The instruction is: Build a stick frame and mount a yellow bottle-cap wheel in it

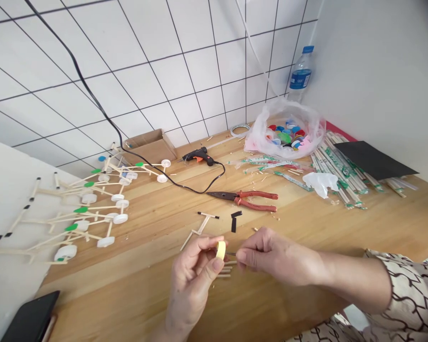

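Note:
My left hand (194, 270) pinches a small pale yellow bottle cap (220, 250) between thumb and fingers, edge-on above the wooden table (146, 280). My right hand (267, 254) is closed in a pinch right beside the cap, holding a thin stick (231, 254) whose end meets the cap. A few short wooden sticks (224, 270) lie on the table just below my hands. A T-shaped stick piece with black ends (201, 225) and two black strips (234, 221) lie a little farther off.
Red-handled pliers (248, 199) and a black glue gun (199, 155) with its cord lie mid-table. Several stick-and-cap models (92, 209) spread at the left. A plastic bag of coloured caps (287, 130), wrapped chopsticks (338, 173), a water bottle (300, 76), a cardboard box (148, 145) and a phone (30, 320) are also here.

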The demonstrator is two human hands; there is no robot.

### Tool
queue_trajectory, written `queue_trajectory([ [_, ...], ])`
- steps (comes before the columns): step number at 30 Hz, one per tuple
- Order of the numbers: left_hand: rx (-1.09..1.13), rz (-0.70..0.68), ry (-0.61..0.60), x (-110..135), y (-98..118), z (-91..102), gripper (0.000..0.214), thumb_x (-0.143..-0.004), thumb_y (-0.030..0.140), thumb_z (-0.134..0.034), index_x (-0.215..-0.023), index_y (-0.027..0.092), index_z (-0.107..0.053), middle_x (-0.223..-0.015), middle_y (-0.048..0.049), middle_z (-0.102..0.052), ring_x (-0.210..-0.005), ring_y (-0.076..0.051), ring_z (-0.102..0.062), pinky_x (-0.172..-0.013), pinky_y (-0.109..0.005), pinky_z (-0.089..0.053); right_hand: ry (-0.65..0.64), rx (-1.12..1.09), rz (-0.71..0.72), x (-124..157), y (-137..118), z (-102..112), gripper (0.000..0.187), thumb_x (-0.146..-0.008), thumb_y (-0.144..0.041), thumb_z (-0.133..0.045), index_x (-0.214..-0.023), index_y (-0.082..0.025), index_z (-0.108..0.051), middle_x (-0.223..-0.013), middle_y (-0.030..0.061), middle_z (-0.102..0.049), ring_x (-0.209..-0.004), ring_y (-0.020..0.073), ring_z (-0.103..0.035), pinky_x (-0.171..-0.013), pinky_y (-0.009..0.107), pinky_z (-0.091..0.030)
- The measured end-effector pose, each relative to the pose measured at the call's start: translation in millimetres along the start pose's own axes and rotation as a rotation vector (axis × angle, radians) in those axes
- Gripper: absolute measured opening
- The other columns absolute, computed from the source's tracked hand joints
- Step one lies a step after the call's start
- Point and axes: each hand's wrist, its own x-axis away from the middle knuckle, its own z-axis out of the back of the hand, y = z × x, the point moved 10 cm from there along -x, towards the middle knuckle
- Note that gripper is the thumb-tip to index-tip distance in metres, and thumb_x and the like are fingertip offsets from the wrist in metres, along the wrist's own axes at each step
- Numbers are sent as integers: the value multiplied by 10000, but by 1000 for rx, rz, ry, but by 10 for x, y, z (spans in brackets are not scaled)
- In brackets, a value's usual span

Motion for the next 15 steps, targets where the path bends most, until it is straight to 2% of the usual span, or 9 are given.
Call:
queue_trajectory([
  [3, -11, -28, 17, -1, 62, 3, 190, -762, 233, -703, -953, 231, -711, -904, -56, -685, -785, -174, -620, -707, -247, -509, -61, -256, -158, 12, 151, -68, 324, -879, -374, -513, -686, -129, -603, -485, -85, -372, -383, 33, -266, -345, 161, -197],
  [6, -32, -51, -1, 3, 112, -15, 189, -771, 222, -691, -959, 228, -716, -944, -71, -671, -818, -189, -618, -716, -254, -512, -173, -496, -314, 56, 263, -197, 369, -852, -463, -552, -689, -134, -588, -475, -95, -360, -356, 23, -212, -311, 148, -151],
  [9, -73, -83, -40, 17, 153, -30, 195, -798, 216, -663, -987, 229, -710, -982, -77, -662, -886, -205, -612, -759, -266, -509, -301, -653, -375, 85, 260, -305, 398, -809, -515, -605, -705, -132, -582, -476, -105, -333, -360, 16, -172, -311, 142, -113],
  [12, -92, -94, -35, 28, 170, -2, 193, -807, 228, -658, -993, 237, -710, -981, -62, -676, -899, -192, -610, -789, -249, -499, -354, -670, -379, 90, 234, -333, 401, -819, -520, -593, -730, -130, -586, -491, -104, -325, -370, 18, -166, -322, 149, -108],
  [15, -52, -49, 29, 1, 140, 64, 211, -782, 242, -690, -992, 235, -717, -959, -54, -711, -875, -177, -622, -775, -228, -500, -277, -493, -308, 66, 185, -242, 418, -861, -534, -513, -752, -138, -588, -506, -94, -334, -384, 33, -195, -343, 169, -145],
])
